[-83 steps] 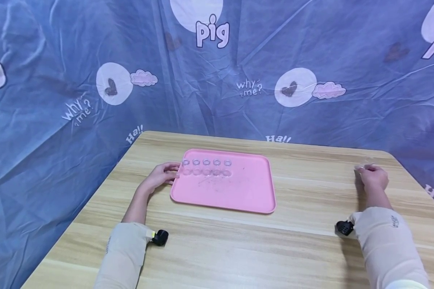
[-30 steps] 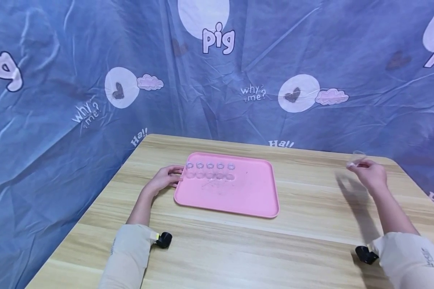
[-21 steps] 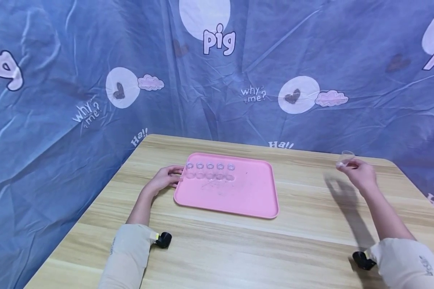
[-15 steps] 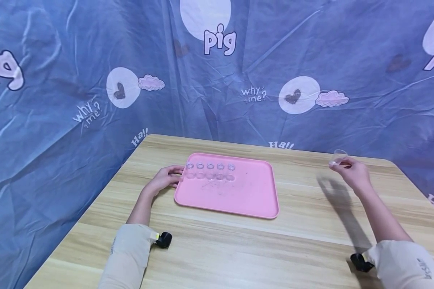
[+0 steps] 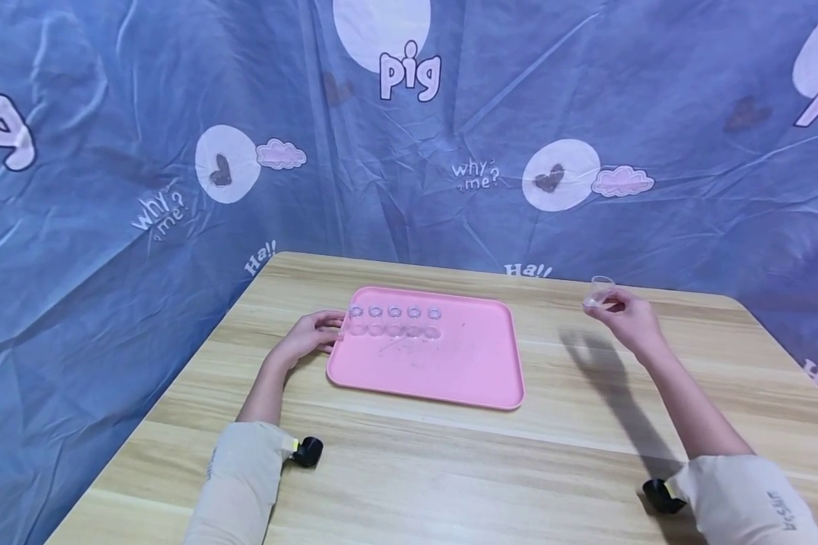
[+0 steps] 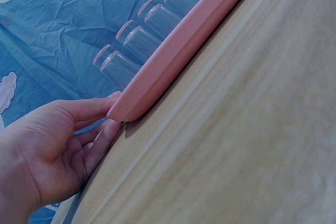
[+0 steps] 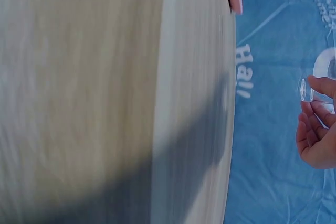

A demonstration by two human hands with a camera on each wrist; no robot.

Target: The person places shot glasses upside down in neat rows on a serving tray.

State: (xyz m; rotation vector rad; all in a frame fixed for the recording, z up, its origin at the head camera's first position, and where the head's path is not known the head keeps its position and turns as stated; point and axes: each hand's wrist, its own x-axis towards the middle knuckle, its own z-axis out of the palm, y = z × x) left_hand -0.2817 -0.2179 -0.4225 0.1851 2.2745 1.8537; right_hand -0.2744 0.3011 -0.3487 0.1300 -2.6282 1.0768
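My left hand (image 5: 303,338) pinches the left rim of a pink tray (image 5: 477,363); in the left wrist view thumb and fingers close on the tray's corner. Along the tray's left back part runs a row of several clear cups (image 5: 395,322), which appear to stand upside down with their narrow bases up. Out to the right, above the table, my right hand (image 5: 630,322) holds another clear cup (image 5: 601,288) low down between thumb and fingers. That cup has its wide mouth up and tilts slightly. In the right wrist view only part of it shows past the fingers.
The tray lies on a light wood-grain table (image 5: 423,469). Behind it and to the left hangs a blue printed cloth (image 5: 409,189). Small dark specks show on the tray. Bare wood lies between the tray and my right hand.
My right hand has lifted the clear cup from the table's right side and moved left toward the tray with it. My left hand stays at the tray rim; the row of cups has not moved.
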